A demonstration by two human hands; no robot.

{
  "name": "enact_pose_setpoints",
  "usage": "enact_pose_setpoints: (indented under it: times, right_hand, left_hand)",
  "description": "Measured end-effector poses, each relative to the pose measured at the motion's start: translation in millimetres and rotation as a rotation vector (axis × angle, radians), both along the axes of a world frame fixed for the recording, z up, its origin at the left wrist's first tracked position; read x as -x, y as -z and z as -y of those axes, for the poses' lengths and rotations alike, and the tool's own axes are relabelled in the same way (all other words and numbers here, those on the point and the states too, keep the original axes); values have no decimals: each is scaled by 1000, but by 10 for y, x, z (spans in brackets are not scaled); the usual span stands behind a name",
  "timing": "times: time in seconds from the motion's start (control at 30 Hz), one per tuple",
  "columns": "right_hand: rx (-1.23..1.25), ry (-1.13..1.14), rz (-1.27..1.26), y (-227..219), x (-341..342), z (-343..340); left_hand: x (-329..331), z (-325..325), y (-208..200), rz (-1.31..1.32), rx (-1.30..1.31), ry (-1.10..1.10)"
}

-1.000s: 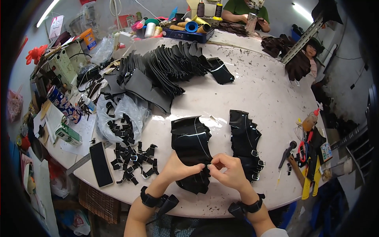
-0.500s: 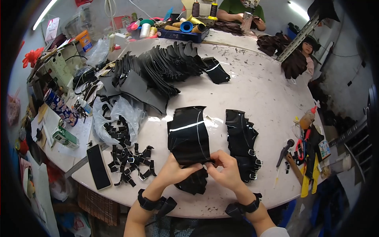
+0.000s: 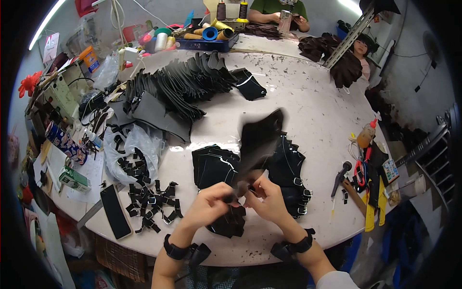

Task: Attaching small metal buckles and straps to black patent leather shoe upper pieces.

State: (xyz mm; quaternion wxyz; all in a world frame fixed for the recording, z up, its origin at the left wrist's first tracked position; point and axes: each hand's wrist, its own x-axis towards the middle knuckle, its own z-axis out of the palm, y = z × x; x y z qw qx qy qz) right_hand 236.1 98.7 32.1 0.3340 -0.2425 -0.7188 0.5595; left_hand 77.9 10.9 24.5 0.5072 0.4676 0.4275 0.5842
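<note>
A black leather piece point(image 3: 260, 137), smeared by motion, stands up from my right hand point(image 3: 269, 200), whose thumb and fingers are pinched on its lower edge. Close beside it, my left hand point(image 3: 209, 204) is closed at the fingertips on a small dark bit, too blurred to name. Behind the left hand lies a stack of black leather pieces point(image 3: 211, 166). Under both hands is another black piece point(image 3: 226, 224), partly covered. To the right, overlapping black leather pieces point(image 3: 288, 168) carry silver buckles point(image 3: 303, 194). Black bands with flaps circle both my wrists.
Loose buckle straps point(image 3: 153, 204) lie left, near a phone point(image 3: 115, 212) and a plastic bag point(image 3: 137, 149) of more straps. Farther back leans a long row of grey-black pieces point(image 3: 178, 86). A hammer point(image 3: 341, 178) and yellow-handled tool point(image 3: 375, 207) sit right. A person works across the table.
The leather piece has swung up and to the right in my right hand, uncovering the stack behind. My left hand has come off its edge. The whole view has shifted slightly.
</note>
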Motion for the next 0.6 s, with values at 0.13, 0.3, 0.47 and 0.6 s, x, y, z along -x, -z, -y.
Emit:
enact_pose_setpoints:
  times: [0.13,0.3,0.47,0.6]
  right_hand:
    - [185,-101,-172,-60,9,108]
    - [119,-151,-76,35,32,133]
    - [275,-170,-59,3,31,131]
    - [254,-159,-12,-36,15,127]
  left_hand:
    - [79,-75,-4,629,119,181]
    - [-21,-39,55,120,139,-129]
    - [-29,-18,86,-93,38,-207]
    - [-72,-8,14,-355,-148,-253]
